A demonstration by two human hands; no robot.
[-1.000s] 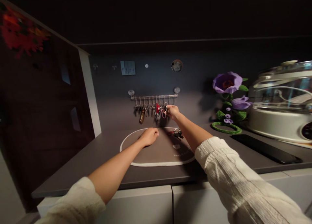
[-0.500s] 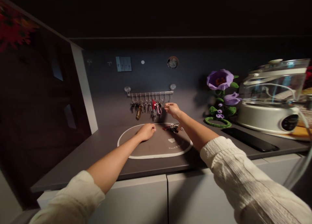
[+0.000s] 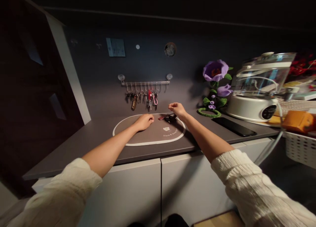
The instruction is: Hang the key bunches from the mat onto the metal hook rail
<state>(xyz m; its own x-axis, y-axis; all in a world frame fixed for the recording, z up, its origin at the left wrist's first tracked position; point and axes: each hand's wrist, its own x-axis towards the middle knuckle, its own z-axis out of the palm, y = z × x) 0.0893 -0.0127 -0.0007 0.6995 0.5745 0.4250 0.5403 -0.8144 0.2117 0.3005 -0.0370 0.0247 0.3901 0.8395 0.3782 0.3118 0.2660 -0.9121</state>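
My left hand point(image 3: 145, 121) rests on the oval brown mat point(image 3: 138, 139), its fingers curled in and nothing visible in them. My right hand point(image 3: 178, 110) is raised over the mat's right rear part, fingers loosely bent and a little apart, with no object seen between them. Just below it lies a dark bunch of keys point(image 3: 170, 118) with a reddish tag point(image 3: 161, 118). On the wall behind, a clear hook rail point(image 3: 145, 83) carries several key rings, among them a brown tag point(image 3: 133, 102), a red strap point(image 3: 149, 94) and a pink loop point(image 3: 155, 99).
To the right stand a purple fabric flower point(image 3: 216, 71) with a green ring base and a white appliance with a clear top point(image 3: 247, 108). A black phone point(image 3: 234, 126) lies before them. A white perforated basket point(image 3: 300, 148) is at far right. Cabinet doors point(image 3: 128, 187) are below.
My right hand has moved away from the hanging keys, rightward and down towards the bunch on the mat. The view has shifted to the right; my left hand stays on the mat.
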